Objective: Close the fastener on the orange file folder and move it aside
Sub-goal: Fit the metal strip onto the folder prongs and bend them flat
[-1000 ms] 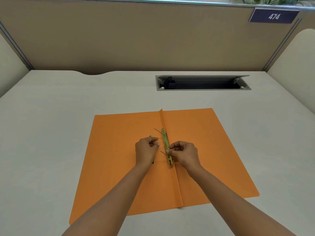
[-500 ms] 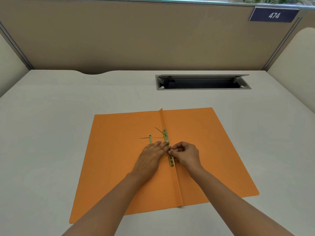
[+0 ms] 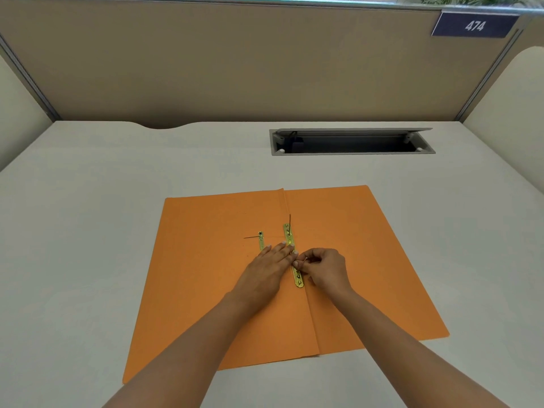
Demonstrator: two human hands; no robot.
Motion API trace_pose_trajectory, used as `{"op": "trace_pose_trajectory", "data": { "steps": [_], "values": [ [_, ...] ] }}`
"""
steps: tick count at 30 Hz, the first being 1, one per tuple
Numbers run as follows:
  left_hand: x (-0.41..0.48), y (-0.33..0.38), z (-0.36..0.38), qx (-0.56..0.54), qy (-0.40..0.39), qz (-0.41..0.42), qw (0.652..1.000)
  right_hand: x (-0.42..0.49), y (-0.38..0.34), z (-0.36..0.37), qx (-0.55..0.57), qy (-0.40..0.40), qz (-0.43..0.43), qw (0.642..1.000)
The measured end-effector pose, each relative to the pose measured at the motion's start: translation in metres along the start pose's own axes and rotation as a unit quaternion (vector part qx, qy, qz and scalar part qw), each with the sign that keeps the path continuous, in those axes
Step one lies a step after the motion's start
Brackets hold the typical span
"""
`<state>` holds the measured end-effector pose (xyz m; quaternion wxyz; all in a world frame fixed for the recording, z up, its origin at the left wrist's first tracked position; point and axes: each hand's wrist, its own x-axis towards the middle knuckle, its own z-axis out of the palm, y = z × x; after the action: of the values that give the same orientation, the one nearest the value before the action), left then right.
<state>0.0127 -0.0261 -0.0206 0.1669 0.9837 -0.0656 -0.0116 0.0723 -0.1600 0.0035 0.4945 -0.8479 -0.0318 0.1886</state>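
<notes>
The orange file folder (image 3: 223, 290) lies open and flat on the desk (image 3: 88, 231), its centre crease toward the viewer of the cable hatch (image 3: 351, 141).

Left of the crease lies a loose brass strip (image 3: 260, 240), seemingly the fastener's compressor bar, with a thin prong beside it. It sits apart from the rest, so it looks not yet fitted.

The left hand (image 3: 266, 270) lies flat with fingers extended, palm down, holding nothing, its fingertips (image 3: 290, 249) pressing the brass fastener bar (image 3: 293, 254) along the crease.

Just right of the crease, the right hand (image 3: 326, 269) is curled, pinching the near thin prong (image 3: 300, 262). The far prong (image 3: 290, 222) stands upright.

Judging by this, the closing is partway: prongs remain unbent, the strip unplaced, the folder unfolded and not yet moved aside.
</notes>
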Motion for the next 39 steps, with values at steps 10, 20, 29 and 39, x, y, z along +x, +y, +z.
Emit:
{"op": "trace_pose_trajectory", "data": {
  "steps": [10,20,29,39],
  "values": [
    [-0.001,0.003,-0.002,0.006,0.004,-0.004,1.000,-0.018,0.006,-0.008,-0.046,-0.018,-0.060,0.997],
    [-0.001,0.006,-0.004,0.014,0.002,-0.006,1.000,-0.028,0.005,-0.007,-0.094,0.021,-0.136,0.986],
    [-0.001,0.004,-0.001,0.007,0.005,-0.004,1.000,-0.039,0.011,0.000,-0.182,0.061,-0.148,0.970],
    [-0.003,0.004,-0.001,0.010,0.004,-0.005,1.000,-0.052,0.024,0.000,-0.297,0.039,-0.243,0.923]
  ]
}}
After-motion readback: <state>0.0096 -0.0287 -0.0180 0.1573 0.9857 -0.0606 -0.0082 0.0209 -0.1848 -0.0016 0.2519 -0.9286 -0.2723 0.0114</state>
